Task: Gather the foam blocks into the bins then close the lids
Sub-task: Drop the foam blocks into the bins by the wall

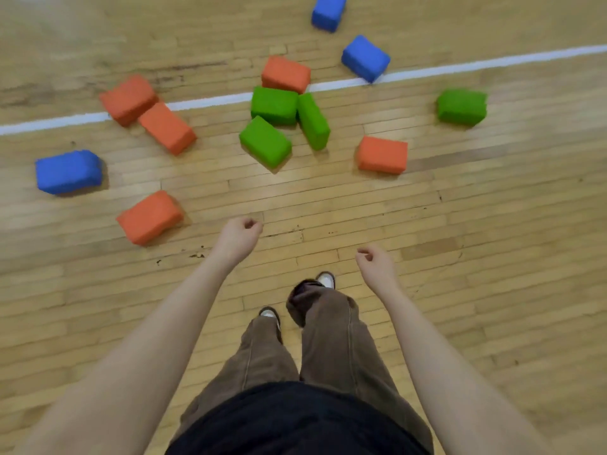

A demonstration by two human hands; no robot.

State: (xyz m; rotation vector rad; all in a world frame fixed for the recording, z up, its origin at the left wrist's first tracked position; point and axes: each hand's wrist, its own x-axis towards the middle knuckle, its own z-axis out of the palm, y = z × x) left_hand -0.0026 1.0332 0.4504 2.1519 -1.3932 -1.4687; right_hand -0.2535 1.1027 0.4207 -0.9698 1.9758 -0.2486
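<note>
Wood floor (460, 257): nearest orange block (149, 216) lies left of the empty left grip (241, 233).

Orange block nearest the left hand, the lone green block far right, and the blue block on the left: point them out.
Orange block (149, 216), head view, top face.
Green block (461, 106), head view, top face.
Blue block (68, 171), head view, top face.
</note>
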